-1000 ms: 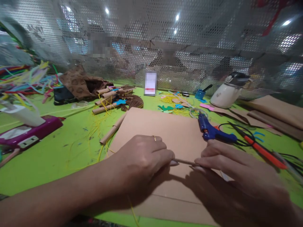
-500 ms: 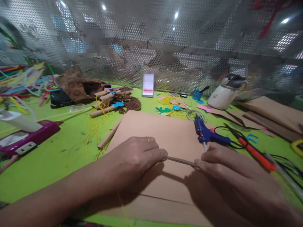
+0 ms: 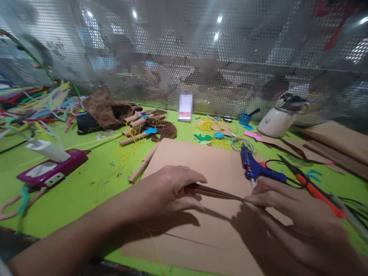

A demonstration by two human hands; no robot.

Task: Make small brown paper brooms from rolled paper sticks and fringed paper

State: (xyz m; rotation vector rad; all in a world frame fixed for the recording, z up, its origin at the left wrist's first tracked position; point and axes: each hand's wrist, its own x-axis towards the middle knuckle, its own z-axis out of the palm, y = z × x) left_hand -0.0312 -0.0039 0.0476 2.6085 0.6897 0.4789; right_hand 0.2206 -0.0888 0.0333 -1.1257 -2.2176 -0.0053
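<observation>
A narrow, folded brown paper strip (image 3: 220,193) stretches between my two hands, above a large sheet of tan paper (image 3: 201,161). Its left end lies between the parted thumb and fingers of my left hand (image 3: 172,191). My right hand (image 3: 290,211) pinches the other end between thumb and fingertips. Just beyond my right hand, a blue glue gun (image 3: 254,166) rests on its side, its pale glue stick pointing toward my fingers. Both hands cast shadows on the tan sheet.
Paper rolls (image 3: 138,136) and pleated brown pieces lie back left, near a purple power strip (image 3: 53,168). A phone (image 3: 185,107) stands at the back. Right are a white jug (image 3: 274,119), orange-handled scissors (image 3: 322,195) and brown paper. The table (image 3: 103,191) is green.
My left thumb and fingers have spread apart, and the strip's folds show wider near them. My right hand still pinches its end. The whole view has shifted slightly.
</observation>
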